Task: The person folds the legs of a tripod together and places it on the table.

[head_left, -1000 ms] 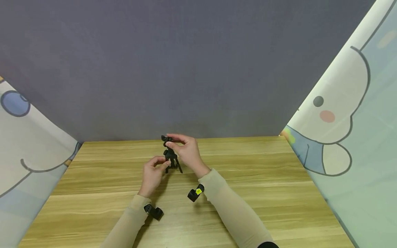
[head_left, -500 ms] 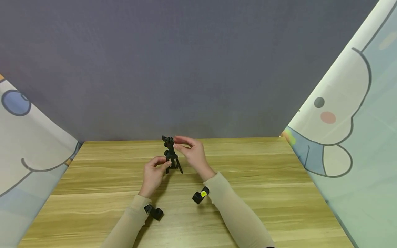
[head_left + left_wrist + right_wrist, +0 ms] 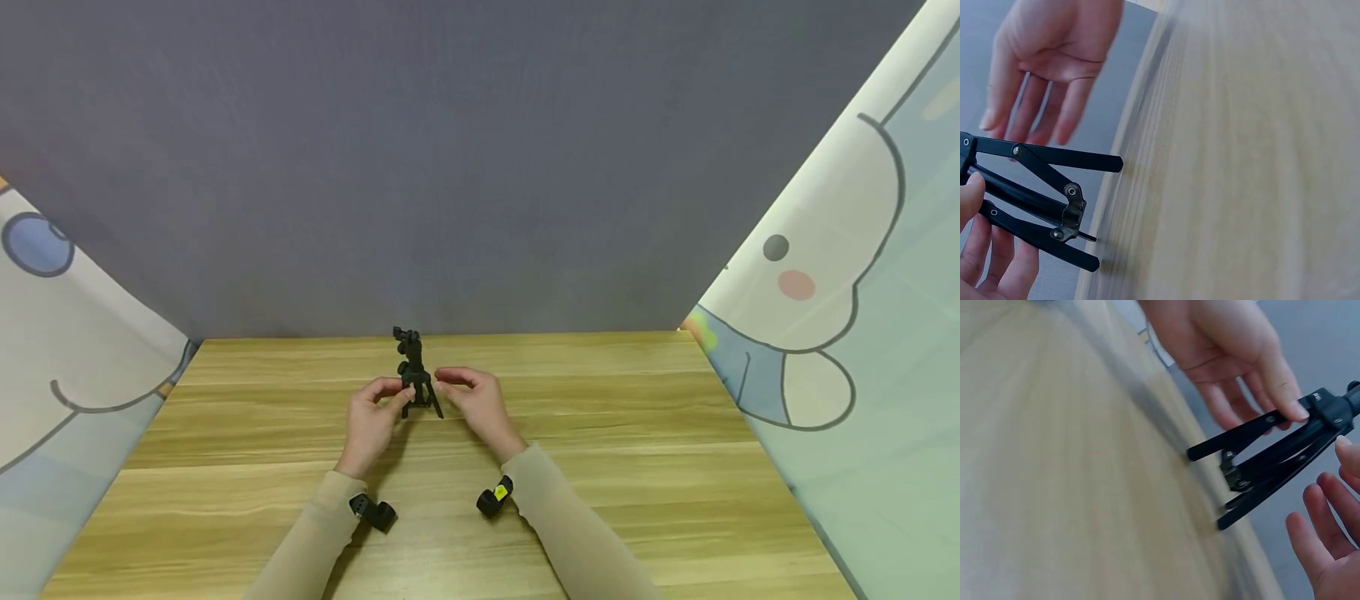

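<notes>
A small black tripod [image 3: 414, 367] stands upright on the wooden table, its legs spread and a clamp-like head at the top. My left hand [image 3: 371, 421] pinches one of its legs between thumb and fingers; the right wrist view shows that thumb on the upper part of the leg [image 3: 1241, 434]. On the other side, my right hand [image 3: 480, 407] is beside the legs with its fingers loosely extended, holding nothing. In the left wrist view a gap shows between the right hand [image 3: 1054, 69] and most of the tripod. Metal braces [image 3: 1072, 215] join the legs to the centre column.
The wood-grain table [image 3: 637, 467] runs back to a grey wall panel [image 3: 450, 167]. Cartoon-printed sheets [image 3: 817, 333] flank it on both sides. Each wrist wears a small black camera, one on the left [image 3: 372, 512] and one on the right [image 3: 495, 497].
My right hand has let go of the tripod's head and moved down and right to beside the legs. The left hand has kept its hold, and the tripod stands in the same spot.
</notes>
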Demonstrator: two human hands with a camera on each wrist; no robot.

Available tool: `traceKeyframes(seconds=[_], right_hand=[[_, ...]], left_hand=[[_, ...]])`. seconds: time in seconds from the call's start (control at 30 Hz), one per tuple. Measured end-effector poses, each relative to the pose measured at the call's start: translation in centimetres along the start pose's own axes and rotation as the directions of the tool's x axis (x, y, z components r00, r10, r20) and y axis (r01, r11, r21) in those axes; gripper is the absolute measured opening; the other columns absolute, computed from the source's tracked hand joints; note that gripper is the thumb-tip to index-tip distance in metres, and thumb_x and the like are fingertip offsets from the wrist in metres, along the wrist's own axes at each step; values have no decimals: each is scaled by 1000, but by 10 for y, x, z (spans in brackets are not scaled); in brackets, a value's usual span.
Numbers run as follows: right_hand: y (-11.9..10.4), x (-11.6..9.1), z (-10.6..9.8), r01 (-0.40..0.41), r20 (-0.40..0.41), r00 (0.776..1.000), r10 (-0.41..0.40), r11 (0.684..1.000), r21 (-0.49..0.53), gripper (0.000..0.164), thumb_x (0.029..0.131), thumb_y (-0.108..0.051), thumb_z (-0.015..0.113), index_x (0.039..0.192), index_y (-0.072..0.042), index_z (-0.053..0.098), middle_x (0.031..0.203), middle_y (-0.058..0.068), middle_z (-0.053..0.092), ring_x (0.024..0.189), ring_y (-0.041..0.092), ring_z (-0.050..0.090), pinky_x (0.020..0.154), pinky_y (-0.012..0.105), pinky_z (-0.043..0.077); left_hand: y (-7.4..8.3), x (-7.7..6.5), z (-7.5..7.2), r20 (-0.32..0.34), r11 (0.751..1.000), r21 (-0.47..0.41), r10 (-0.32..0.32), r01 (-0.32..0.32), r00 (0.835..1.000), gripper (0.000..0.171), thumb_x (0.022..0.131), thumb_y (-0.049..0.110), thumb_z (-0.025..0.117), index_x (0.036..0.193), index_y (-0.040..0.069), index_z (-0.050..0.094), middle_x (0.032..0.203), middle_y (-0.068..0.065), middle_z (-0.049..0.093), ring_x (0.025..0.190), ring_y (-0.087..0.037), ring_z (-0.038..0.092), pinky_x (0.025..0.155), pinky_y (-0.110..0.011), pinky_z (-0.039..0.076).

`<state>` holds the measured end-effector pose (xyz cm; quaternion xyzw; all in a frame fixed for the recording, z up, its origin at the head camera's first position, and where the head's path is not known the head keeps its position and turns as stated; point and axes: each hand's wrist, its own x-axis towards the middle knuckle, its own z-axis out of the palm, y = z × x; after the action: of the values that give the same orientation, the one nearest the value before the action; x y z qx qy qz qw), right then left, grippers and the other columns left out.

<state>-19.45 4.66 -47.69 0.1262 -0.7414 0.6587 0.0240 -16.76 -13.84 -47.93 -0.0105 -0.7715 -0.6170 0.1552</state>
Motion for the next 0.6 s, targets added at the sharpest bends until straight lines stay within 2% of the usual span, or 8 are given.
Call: traceKeyframes(seconds=[0.1,0.23,0.6], right_hand=[[6,-5,3,10,18,1000,-10,1000,-12,24,88,-20,79,109,-8,77,107,3,74,101,17,68,76,26,55],[9,-10,8,38,30,999,-37,998,-43,22,87,-19,80,106,-8,78,102,3,75,97,17,69,74,27,55],[11,-12,16,90,-31,995,-95,987,-133,16,87,-16,79,99,-6,79,99,4,75,89,14,70,71,26,56]], left_hand=[[0,0,0,3,1000,5,-8,8,1000,11,86,2,77,95,-3,73,91,-13,72,94,-23,65,71,-22,52],[1,0,0,-1,1000,2,-10,10,1000,11,86,0,77,95,-5,73,92,-15,72,95,-25,65,71,-22,52],[-1,0,2,-10,999,-21,-28,28,1000,11,87,3,77,92,-6,73,97,-14,72,97,-20,65,75,-23,53]])
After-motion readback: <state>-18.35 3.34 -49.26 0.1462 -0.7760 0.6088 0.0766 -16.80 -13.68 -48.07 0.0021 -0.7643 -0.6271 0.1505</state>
